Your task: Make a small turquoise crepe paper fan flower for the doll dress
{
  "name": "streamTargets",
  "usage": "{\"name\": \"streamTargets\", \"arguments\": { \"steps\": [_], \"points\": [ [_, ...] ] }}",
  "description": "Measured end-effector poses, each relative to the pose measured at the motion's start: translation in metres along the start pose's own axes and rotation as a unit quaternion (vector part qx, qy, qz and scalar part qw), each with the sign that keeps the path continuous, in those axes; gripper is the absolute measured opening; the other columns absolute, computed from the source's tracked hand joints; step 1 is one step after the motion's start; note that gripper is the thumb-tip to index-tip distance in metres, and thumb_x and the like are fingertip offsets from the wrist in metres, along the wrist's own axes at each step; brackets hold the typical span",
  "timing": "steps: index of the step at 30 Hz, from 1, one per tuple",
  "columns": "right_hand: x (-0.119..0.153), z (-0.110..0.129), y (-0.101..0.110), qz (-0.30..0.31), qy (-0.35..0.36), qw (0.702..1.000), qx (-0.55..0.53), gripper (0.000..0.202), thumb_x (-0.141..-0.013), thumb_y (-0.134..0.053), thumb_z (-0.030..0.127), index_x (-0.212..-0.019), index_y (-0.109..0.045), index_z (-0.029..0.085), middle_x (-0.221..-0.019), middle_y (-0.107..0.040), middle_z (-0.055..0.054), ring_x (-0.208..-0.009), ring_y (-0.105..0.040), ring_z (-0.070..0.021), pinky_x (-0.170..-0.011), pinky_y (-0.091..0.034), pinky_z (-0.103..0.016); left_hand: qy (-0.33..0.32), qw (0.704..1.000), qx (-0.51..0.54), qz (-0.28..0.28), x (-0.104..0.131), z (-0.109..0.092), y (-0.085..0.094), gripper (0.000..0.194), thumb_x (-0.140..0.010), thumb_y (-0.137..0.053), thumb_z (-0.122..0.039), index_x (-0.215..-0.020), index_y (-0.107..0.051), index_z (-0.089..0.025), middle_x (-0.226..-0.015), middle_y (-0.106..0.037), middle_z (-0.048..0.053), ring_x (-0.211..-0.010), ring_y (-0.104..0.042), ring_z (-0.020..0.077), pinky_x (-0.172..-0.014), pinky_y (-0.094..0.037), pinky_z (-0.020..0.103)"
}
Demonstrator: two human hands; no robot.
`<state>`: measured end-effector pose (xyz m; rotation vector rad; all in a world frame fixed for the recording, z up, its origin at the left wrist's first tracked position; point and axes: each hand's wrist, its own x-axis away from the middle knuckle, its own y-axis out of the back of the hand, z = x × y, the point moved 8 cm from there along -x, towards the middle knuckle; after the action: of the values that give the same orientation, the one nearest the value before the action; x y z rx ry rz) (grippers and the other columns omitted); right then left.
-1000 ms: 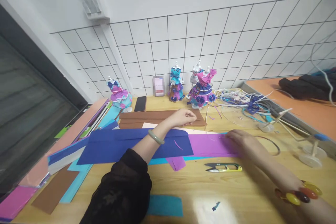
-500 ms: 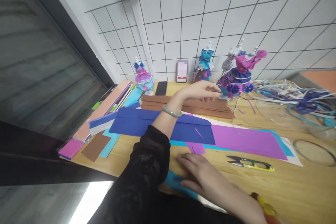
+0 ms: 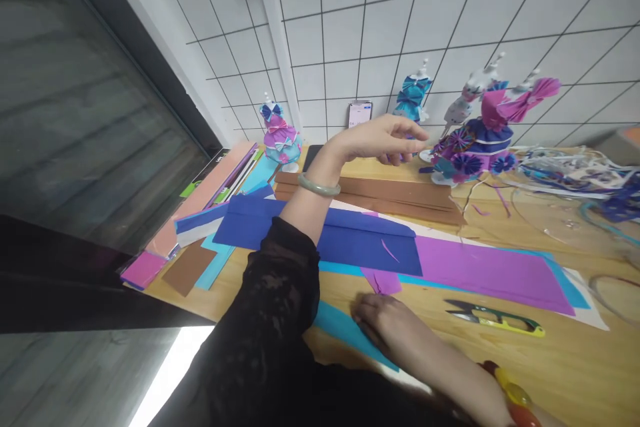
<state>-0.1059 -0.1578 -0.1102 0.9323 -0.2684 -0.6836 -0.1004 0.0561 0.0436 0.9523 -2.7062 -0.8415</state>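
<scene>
My left hand [image 3: 390,139], with a pale green bangle at the wrist, is raised over the back of the brown paper strips [image 3: 400,197]. Its fingers are loosely bent and apart, with nothing seen in them. My right hand [image 3: 383,320] rests on the table, fingers curled together; anything inside them is hidden. Just behind its fingers is a small purple paper piece [image 3: 383,280], and a cyan strip [image 3: 347,333] lies to its left. Dark blue paper [image 3: 370,250] lies under my left forearm, beside a long purple sheet [image 3: 490,273].
Yellow and green thread snips [image 3: 495,318] lie right of my right hand. Small decorated dress forms [image 3: 280,137] stand along the tiled wall, with a phone [image 3: 360,113] leaning there. Tangled ribbons [image 3: 575,173] lie at back right. Coloured paper [image 3: 200,197] is stacked at left.
The view has shifted, so the table items sit further right. My right hand's fingers have curled in from a flatter spread, and more of the cyan strip shows. My left hand stays raised and partly covers the phone.
</scene>
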Motion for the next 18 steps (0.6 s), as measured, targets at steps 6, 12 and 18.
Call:
{"name": "streamTargets", "arguments": {
  "steps": [6,12,18],
  "points": [
    [0.023,-0.028,0.029,0.005,-0.065,0.998,-0.022,0.025,-0.087,-0.035,0.025,-0.084,-0.059,0.019,-0.085,-0.061,-0.007,-0.08,-0.058,-0.0185,-0.071,-0.043,-0.03,0.038,0.998,0.032,0.036,0.039,0.025,-0.014,0.043,-0.074,-0.055,-0.036,-0.112,-0.051,-0.015,-0.087,-0.063,0.007,-0.074,-0.058,0.0101,-0.068,-0.045,0.024],
    [0.054,-0.078,0.056,0.032,-0.225,0.97,-0.087,0.022,-0.085,-0.039,0.034,-0.087,-0.057,0.022,-0.078,-0.064,-0.003,-0.068,-0.059,-0.017,-0.061,-0.045,-0.027,0.043,0.989,0.031,0.138,0.073,0.054,-0.097,0.046,-0.072,-0.058,-0.041,-0.109,-0.054,-0.015,-0.093,-0.063,0.006,-0.084,-0.058,0.014,-0.075,-0.044,0.026],
    [0.039,-0.084,0.076,-0.012,-0.216,0.97,-0.11,0.029,-0.084,-0.039,0.042,-0.088,-0.058,0.021,-0.081,-0.065,-0.003,-0.074,-0.059,-0.0176,-0.066,-0.046,-0.028,-0.005,0.986,-0.02,0.164,0.077,0.059,-0.134,0.036,-0.068,-0.062,-0.032,-0.101,-0.061,-0.016,-0.099,-0.063,0.004,-0.087,-0.057,0.0153,-0.076,-0.042,0.024]
  ]
}}
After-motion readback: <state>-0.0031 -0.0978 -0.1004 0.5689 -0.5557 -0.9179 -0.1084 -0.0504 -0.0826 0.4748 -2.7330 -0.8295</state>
